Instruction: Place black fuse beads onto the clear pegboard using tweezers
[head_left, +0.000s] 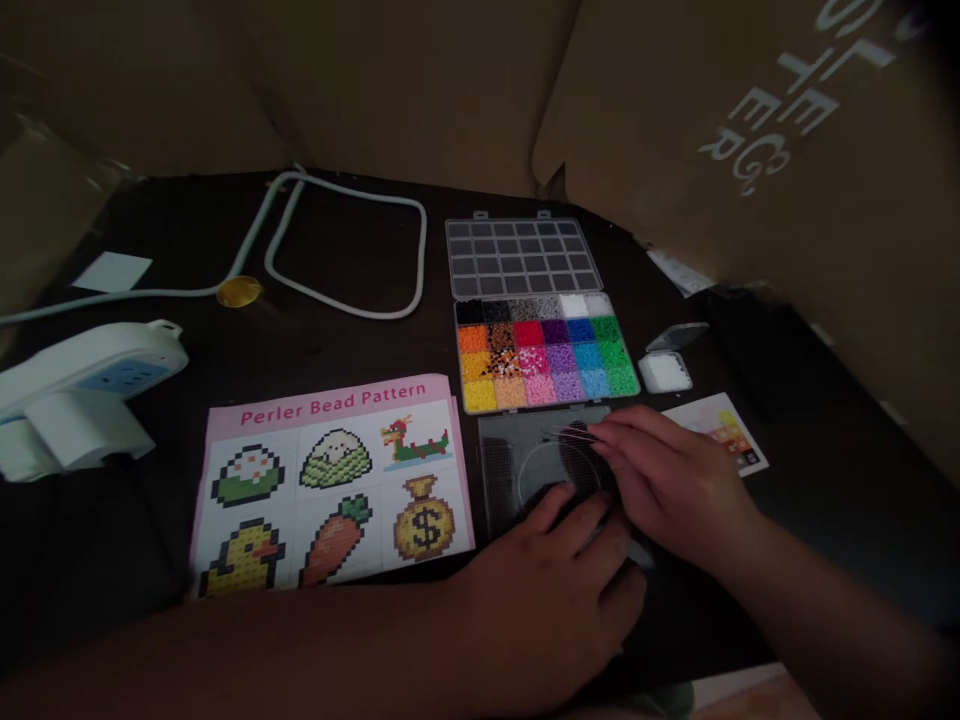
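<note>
My right hand (664, 480) pinches a pair of thin metal tweezers (574, 434), their tips pointing left over a clear pegboard (499, 455). On that board is a round transparent dish or ring (523, 470), its near side covered by my left hand (566, 580). The fingers of my left hand are apart and bent, resting on the near part of the board; what lies under them is hidden. Just beyond the board stands a compartment box (546, 352) of colourful beads, its clear lid (523, 257) folded back. Left of the board lies a Perler bead pattern sheet (337, 485).
A small container of white beads (666, 372) stands right of the box with its lid up. Near it is a printed card (724, 435). To the left are a white power strip (90, 390), a looped grey cable (424, 250) and a gold disc (238, 291). Cardboard walls (375, 90) enclose the back.
</note>
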